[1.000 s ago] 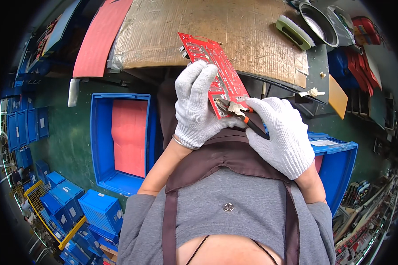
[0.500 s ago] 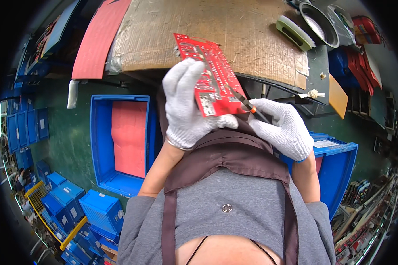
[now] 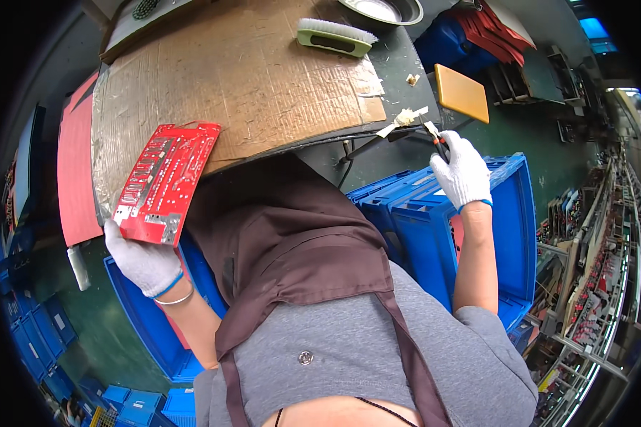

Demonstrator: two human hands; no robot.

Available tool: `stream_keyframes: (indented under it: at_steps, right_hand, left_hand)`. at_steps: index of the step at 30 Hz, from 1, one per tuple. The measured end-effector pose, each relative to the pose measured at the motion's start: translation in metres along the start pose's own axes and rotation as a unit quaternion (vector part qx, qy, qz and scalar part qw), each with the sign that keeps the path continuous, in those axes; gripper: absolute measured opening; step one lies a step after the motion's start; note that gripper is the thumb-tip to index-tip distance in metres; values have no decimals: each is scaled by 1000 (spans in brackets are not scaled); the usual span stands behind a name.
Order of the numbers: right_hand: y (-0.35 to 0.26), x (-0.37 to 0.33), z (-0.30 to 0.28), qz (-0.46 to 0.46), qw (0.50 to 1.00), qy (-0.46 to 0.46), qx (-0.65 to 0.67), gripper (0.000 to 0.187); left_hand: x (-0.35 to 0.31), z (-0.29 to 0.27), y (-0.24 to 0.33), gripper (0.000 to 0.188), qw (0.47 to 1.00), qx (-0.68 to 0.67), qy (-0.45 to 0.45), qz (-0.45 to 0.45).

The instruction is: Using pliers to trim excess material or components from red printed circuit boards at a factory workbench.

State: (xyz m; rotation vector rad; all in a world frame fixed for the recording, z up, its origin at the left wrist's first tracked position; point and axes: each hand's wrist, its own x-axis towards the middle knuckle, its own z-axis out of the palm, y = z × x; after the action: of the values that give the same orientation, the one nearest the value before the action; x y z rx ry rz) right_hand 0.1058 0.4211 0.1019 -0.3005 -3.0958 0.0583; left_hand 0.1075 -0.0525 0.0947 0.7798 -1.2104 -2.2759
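My left hand (image 3: 144, 262), in a white knit glove, is closed on the lower edge of a red circuit board (image 3: 167, 178). The board is tilted up beside the cardboard-covered bench, its face of silvery solder joints showing. Far to the right, my gloved right hand (image 3: 463, 171) is closed around small pliers (image 3: 440, 146) with orange and dark handles. Their tip is by the bench corner, beside a crumpled heap of pale tape scraps (image 3: 407, 118). A small pale strip (image 3: 431, 129) shows at the jaws; whether they grip it I cannot tell.
A cardboard sheet (image 3: 242, 78) covers the bench. On it lies a green brush (image 3: 335, 39), with a metal bowl (image 3: 384, 11) behind. Blue crates stand at the left (image 3: 146, 320) and right (image 3: 509, 235) of my legs. A yellow board (image 3: 463, 92) juts out beyond the bench corner.
My hands have moved apart. The left has carried the circuit board leftward; the right has taken the pliers away from the board to the tape scraps. The whole view has swung to the right.
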Motion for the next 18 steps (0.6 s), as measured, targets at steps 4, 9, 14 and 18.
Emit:
stream_keyframes:
  at_steps: [4,9,14,18]
  right_hand:
    - [-16,14,16,-9,995,-69,-71,38]
    - [-22,13,11,4,990,-135,-44,46]
    - [-22,12,9,-13,991,-133,-26,57]
    - [-12,12,11,-39,997,-19,62,49]
  left_hand:
    - [10,8,3,54,998,-6,-35,-50]
    - [37,33,-18,55,986,-13,-150,-69]
    - [57,71,-56,53,971,-36,-218,-92]
    - [85,51,-89,53,948,-107,-270,-130]
